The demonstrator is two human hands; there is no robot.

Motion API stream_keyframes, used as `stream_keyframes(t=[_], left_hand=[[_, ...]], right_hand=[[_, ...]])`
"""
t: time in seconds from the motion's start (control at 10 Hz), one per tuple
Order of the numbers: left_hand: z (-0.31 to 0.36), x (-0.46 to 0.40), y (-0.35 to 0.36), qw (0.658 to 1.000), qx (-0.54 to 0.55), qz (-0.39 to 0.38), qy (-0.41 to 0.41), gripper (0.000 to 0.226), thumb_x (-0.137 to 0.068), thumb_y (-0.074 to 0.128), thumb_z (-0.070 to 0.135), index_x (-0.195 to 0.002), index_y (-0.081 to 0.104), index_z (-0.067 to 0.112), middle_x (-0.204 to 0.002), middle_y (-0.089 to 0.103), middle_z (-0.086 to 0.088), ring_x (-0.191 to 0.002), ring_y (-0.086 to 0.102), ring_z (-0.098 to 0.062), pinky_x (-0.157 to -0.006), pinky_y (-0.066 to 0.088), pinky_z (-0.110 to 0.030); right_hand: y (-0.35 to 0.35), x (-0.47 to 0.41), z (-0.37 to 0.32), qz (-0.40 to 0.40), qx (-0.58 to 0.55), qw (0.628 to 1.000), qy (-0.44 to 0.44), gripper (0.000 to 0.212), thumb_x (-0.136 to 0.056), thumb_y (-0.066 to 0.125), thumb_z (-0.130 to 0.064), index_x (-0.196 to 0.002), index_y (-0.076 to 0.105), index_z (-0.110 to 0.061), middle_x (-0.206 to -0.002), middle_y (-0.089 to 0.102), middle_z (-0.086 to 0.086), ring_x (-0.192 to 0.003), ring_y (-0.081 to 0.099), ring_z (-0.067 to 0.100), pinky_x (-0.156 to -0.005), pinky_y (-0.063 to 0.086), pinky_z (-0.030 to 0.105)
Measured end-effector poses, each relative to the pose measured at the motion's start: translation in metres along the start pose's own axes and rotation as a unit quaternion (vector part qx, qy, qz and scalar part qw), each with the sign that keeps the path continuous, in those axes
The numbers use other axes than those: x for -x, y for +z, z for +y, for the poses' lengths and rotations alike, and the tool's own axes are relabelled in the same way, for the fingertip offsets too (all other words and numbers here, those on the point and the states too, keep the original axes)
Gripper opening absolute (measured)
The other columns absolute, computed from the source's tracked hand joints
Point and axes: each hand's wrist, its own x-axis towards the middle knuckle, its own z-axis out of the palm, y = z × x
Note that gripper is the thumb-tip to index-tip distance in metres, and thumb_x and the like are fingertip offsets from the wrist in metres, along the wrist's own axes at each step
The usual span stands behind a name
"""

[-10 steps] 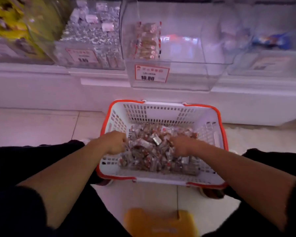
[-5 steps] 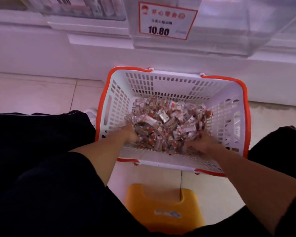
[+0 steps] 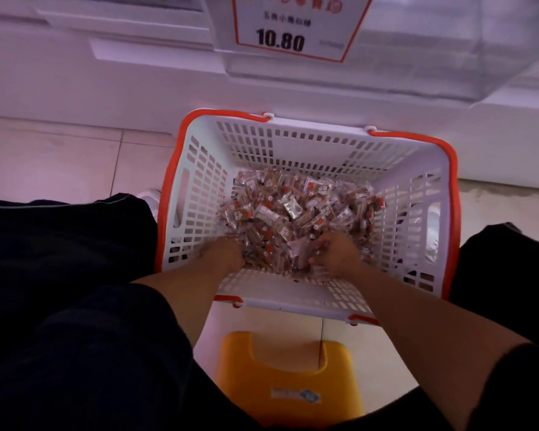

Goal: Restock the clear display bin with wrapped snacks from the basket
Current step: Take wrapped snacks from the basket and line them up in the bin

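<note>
Both my hands have sunk deeper into the snacks (image 3: pixel 296 213) than a second ago; scooping is under way; left hand (image 3: pixel 227 253) is buried, grasp indeterminate; right hand (image 3: pixel 335 255) curls around several packets; pile lies in the basket (image 3: pixel 293 144), below the bin (image 3: pixel 433 57).

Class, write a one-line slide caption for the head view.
Both hands, left hand and right hand, dig into wrapped snacks in the orange-rimmed basket below the clear bin.

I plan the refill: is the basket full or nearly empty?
Partly full: wrapped snacks cover the floor of the basket, its walls mostly bare.
</note>
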Motion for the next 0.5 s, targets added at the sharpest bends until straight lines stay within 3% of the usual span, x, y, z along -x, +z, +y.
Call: stream_keyframes(t=[0.1,0.2,0.3,0.4,0.5], left_hand=[[-0.005,0.014,-0.004,0.999,0.037,0.013,0.001,0.033,-0.099,0.054,0.023,-0.127,0.062,0.008,-0.128,0.063,-0.013,-0.117,0.061,-0.03,-0.094,0.05,-0.038],[-0.008,0.017,0.0,0.994,0.078,0.073,-0.002,0.027,-0.101,0.051,0.017,-0.123,0.063,0.006,-0.123,0.064,-0.012,-0.114,0.062,-0.029,-0.087,0.048,-0.034],[-0.009,0.026,-0.005,0.993,0.098,0.071,-0.016,0.025,-0.099,0.052,0.008,-0.121,0.064,0.004,-0.121,0.066,-0.013,-0.112,0.063,-0.027,-0.092,0.051,-0.034],[-0.012,0.023,-0.007,0.991,0.122,0.061,0.0,0.026,-0.095,0.058,0.004,-0.12,0.064,0.003,-0.119,0.066,-0.016,-0.11,0.064,-0.03,-0.096,0.052,-0.036],[-0.013,0.025,-0.006,0.992,0.114,0.045,0.01,0.032,-0.094,0.056,0.001,-0.126,0.061,0.002,-0.124,0.064,-0.018,-0.113,0.063,-0.032,-0.097,0.051,-0.037]], right_hand=[[-0.007,0.001,-0.003,0.036,-0.036,0.999,-0.007,0.017,-0.075,0.077,0.005,-0.09,0.074,-0.003,-0.084,0.063,0.006,-0.078,0.059,0.021,-0.061,0.052,0.024],[-0.01,0.011,-0.005,0.041,-0.087,0.995,0.019,0.019,-0.075,0.074,0.012,-0.092,0.073,0.003,-0.082,0.065,0.01,-0.076,0.063,0.027,-0.07,0.06,0.042],[-0.016,0.026,-0.012,0.04,-0.154,0.986,0.051,0.023,-0.077,0.069,0.019,-0.097,0.072,0.008,-0.086,0.066,0.014,-0.076,0.065,0.031,-0.061,0.06,0.05],[-0.026,0.038,-0.019,0.034,-0.194,0.979,0.05,0.027,-0.076,0.069,0.021,-0.101,0.071,0.011,-0.089,0.066,0.017,-0.064,0.063,0.026,-0.05,0.06,0.036],[-0.036,0.044,-0.025,0.002,-0.189,0.981,0.045,0.03,-0.076,0.07,0.018,-0.104,0.071,0.008,-0.095,0.069,0.019,-0.067,0.065,0.027,-0.052,0.06,0.029]])
